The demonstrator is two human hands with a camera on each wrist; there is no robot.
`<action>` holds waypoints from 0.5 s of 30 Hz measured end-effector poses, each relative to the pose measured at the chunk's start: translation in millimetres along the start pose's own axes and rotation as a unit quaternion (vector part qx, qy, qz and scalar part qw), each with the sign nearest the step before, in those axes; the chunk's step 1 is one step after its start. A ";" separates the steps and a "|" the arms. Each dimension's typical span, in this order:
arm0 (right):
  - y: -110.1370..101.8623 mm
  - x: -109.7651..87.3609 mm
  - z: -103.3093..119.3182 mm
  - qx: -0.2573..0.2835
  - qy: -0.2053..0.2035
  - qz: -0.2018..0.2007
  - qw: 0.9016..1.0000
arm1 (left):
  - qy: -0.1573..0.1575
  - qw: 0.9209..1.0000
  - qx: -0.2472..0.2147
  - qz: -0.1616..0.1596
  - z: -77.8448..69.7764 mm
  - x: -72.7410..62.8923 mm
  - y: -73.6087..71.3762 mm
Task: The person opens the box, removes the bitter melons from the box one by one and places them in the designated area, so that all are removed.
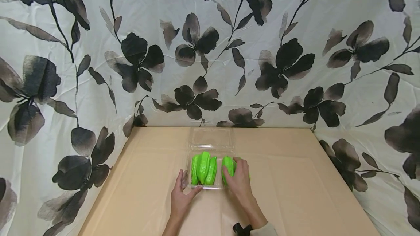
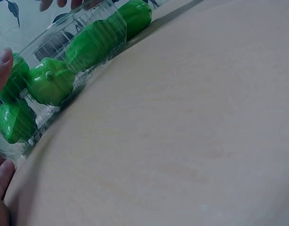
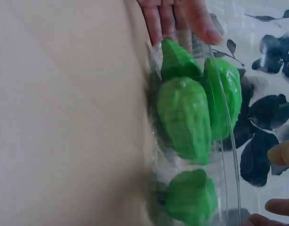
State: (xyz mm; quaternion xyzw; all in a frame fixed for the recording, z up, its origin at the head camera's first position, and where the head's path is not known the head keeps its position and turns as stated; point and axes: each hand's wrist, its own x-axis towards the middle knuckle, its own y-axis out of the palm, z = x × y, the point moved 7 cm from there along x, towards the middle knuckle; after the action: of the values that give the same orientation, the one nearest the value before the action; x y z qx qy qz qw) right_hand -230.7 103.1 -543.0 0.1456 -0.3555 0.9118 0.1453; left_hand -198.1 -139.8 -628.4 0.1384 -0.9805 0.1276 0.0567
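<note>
A clear plastic clamshell container lies on the table, its lid folded back. Three ridged, bright green vegetables, bitter gourd-like, lie together in its left part. Holding the container's near left corner is my left hand, thumb along the front. My right hand is over the right end, around another green vegetable there. Seen from the right wrist, its fingers are spread apart from this vegetable. One more green vegetable is beyond the container's right end, mostly hidden by my right hand in the head view.
A plain tan covering spreads over the table on both sides of the container. Behind it and along its sides hangs white cloth with dark flowers. A black band is around my right wrist.
</note>
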 end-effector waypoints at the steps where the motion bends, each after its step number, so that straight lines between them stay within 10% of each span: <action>1: 1.1 -0.6 1.5 0.001 -0.006 -0.005 1.000 | 0.001 1.000 0.001 -0.001 0.0 0.0 -0.3; 15: 17.2 -3.1 10.1 0.017 -0.013 0.005 1.000 | 0.008 1.000 -0.003 0.000 -1.9 -0.7 -0.8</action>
State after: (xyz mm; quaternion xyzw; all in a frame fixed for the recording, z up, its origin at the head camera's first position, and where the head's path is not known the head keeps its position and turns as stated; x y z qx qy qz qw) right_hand -232.6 83.5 -547.5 0.1582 -0.3423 0.9165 0.1333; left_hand -197.1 -139.8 -626.5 0.1375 -0.9803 0.1257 0.0648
